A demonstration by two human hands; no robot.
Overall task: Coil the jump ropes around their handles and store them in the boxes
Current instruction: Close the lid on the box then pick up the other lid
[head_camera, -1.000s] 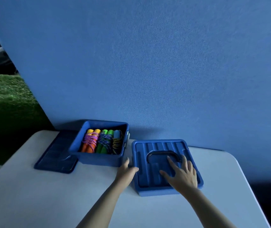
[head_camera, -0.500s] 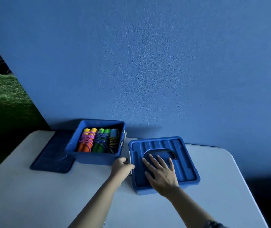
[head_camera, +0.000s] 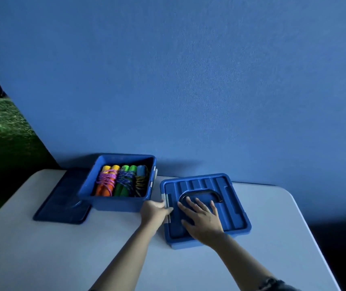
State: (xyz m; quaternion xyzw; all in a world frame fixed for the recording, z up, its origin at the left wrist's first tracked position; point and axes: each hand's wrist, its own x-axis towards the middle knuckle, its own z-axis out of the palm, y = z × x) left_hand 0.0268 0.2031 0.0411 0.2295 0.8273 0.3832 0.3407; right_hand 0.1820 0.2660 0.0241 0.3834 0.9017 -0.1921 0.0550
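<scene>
Closed box [head_camera: 206, 208] on the table [head_camera: 41, 255], lid on. The right hand [head_camera: 204, 220] lies flat on the lid, fingers spread, fingertips at the folded carry handle [head_camera: 201, 194]. The left hand [head_camera: 154, 211] pinches the pale latch [head_camera: 166, 201] on the box's near-left edge. The box looks like rigid, light, smooth plastic that would slide unless pinned; the latches and handle are the best holds. Just beyond the left hand, an open box [head_camera: 117, 201] holds the coiled jump ropes [head_camera: 121, 180], its loose lid [head_camera: 62, 200] beside it.

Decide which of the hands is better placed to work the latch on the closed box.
Left. The left hand already sits at the latch on the closed box; the right hand lies flat on its lid.
</scene>
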